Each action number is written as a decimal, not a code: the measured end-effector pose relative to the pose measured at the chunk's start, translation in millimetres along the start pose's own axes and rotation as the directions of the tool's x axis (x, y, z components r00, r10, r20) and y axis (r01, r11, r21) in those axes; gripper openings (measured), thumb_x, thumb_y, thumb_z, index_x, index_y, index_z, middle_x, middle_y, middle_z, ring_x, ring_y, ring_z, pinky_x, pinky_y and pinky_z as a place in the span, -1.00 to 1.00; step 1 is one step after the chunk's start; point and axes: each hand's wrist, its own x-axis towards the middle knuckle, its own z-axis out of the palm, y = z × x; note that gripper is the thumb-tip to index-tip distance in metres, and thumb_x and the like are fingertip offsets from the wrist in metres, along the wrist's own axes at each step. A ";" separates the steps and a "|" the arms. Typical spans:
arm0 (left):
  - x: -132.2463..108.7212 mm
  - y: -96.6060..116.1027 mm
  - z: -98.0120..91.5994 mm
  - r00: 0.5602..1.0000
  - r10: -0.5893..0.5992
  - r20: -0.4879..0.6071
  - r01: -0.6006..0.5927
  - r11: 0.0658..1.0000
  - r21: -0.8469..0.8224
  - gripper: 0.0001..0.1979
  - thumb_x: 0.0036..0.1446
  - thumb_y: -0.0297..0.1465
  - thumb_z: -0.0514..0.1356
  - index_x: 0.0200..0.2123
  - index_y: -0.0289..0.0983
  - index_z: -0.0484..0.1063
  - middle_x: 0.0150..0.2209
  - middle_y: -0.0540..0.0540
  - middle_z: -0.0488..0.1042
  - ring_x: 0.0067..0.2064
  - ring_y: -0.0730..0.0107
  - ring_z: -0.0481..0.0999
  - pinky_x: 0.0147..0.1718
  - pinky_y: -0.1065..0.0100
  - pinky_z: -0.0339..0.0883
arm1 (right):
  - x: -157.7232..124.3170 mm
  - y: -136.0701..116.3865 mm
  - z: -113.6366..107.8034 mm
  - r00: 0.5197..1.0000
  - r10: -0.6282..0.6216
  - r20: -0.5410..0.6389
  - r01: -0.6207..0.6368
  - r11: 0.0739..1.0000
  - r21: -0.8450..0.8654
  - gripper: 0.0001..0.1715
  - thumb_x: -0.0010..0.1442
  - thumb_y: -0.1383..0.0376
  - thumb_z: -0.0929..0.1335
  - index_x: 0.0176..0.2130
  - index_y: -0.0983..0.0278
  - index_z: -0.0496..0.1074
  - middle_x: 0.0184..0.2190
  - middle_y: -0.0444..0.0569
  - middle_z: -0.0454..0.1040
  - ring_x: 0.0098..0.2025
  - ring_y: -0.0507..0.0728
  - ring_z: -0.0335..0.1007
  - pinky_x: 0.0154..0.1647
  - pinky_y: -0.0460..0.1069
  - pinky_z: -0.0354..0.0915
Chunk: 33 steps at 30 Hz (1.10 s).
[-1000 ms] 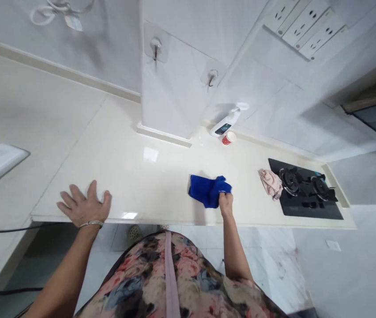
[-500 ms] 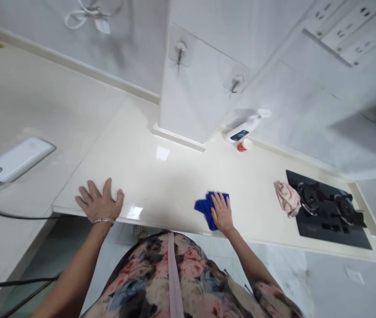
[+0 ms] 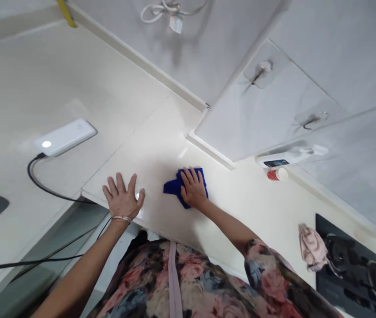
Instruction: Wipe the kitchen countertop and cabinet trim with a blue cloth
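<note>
My left hand [image 3: 122, 198] lies flat on the cream stone countertop [image 3: 155, 154] near its front edge, fingers spread and a thin bangle on the wrist. It touches only the counter. My right hand [image 3: 193, 189] presses down on a crumpled blue cloth [image 3: 174, 187], its fingers spread over the fabric and pinning it to the surface. Most of the cloth is hidden under that palm, and a corner sticks out to the left.
A white power bank [image 3: 65, 138] with a black cable [image 3: 42, 181] lies on the left counter. Farther right stand a white spray bottle [image 3: 283, 159] and a small red-and-white cup [image 3: 277, 174]. A pink rag [image 3: 312, 247] lies beside a black gas hob [image 3: 350, 274].
My right hand has slid left with the blue cloth, closer to my left hand, and now lies flat on it. My head has turned, so the whole counter has shifted in view.
</note>
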 end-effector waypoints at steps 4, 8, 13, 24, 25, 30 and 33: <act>-0.9 -2.1 1.6 1.000 -0.015 -0.002 0.015 0.999 0.030 -0.29 0.31 -0.10 0.14 0.46 -0.10 0.16 0.57 -0.21 -0.27 0.55 -0.20 -0.46 0.42 -0.32 -0.40 | 87.8 -9.7 -0.7 0.993 -0.122 -0.002 0.122 0.993 -0.006 -0.28 0.44 0.14 0.18 0.45 0.38 0.13 0.51 0.10 0.01 0.54 0.38 -0.27 0.54 0.34 -0.40; -2.5 -6.7 5.5 0.998 0.031 -0.056 -0.029 0.999 0.043 -0.31 0.29 -0.12 0.17 0.44 -0.14 0.22 0.56 -0.24 -0.24 0.55 -0.24 -0.41 0.43 -0.32 -0.36 | 170.8 -24.4 0.7 0.985 -0.165 -0.040 0.165 0.986 0.003 -0.28 0.44 0.17 0.18 0.46 0.37 0.11 0.50 0.09 0.04 0.53 0.37 -0.23 0.54 0.33 -0.38; -5.3 -12.8 8.3 0.984 0.076 -0.161 -0.068 0.996 0.052 -0.35 0.29 -0.17 0.20 0.41 -0.12 0.28 0.56 -0.20 -0.22 0.54 -0.28 -0.27 0.43 -0.33 -0.25 | 266.7 -33.9 4.6 0.983 -0.141 -0.114 0.146 0.988 0.041 -0.29 0.42 0.17 0.16 0.44 0.38 0.15 0.48 0.11 0.09 0.51 0.37 -0.15 0.53 0.34 -0.31; -2.1 -19.9 6.8 0.983 0.073 -0.168 -0.055 0.993 0.109 -0.42 0.32 -0.14 0.16 0.36 -0.15 0.36 0.53 -0.26 -0.07 0.53 -0.27 -0.15 0.43 -0.29 -0.17 | 324.7 -20.6 14.9 0.975 -0.009 -0.223 0.032 0.994 0.101 -0.31 0.44 0.16 0.16 0.42 0.40 0.20 0.46 0.14 0.14 0.50 0.39 -0.08 0.53 0.35 -0.21; -1.2 -19.9 6.6 0.984 0.071 -0.163 -0.054 0.993 0.109 -0.42 0.33 -0.13 0.14 0.36 -0.16 0.36 0.53 -0.27 -0.06 0.53 -0.27 -0.15 0.43 -0.29 -0.18 | 304.7 -13.9 13.6 0.973 -0.042 -0.227 0.065 0.993 0.098 -0.31 0.44 0.16 0.17 0.42 0.39 0.20 0.46 0.13 0.15 0.50 0.37 -0.06 0.53 0.32 -0.20; 2.0 -17.7 4.7 0.988 0.051 -0.146 -0.037 0.995 0.096 -0.39 0.34 -0.09 0.10 0.37 -0.18 0.33 0.54 -0.28 -0.08 0.54 -0.27 -0.18 0.43 -0.29 -0.22 | 187.9 37.0 -0.2 0.951 -0.260 -0.164 0.278 0.955 0.099 -0.34 0.44 0.14 0.19 0.41 0.33 0.23 0.45 0.08 0.19 0.49 0.27 -0.02 0.54 0.23 -0.15; 4.2 -16.0 3.2 0.994 0.025 -0.110 -0.016 0.996 0.083 -0.37 0.33 -0.08 0.09 0.39 -0.16 0.30 0.54 -0.25 -0.09 0.54 -0.25 -0.18 0.43 -0.28 -0.22 | 124.5 75.2 -8.7 0.945 -0.299 -0.129 0.314 0.943 0.114 -0.35 0.45 0.13 0.19 0.41 0.30 0.24 0.44 0.05 0.21 0.49 0.24 0.00 0.53 0.23 -0.11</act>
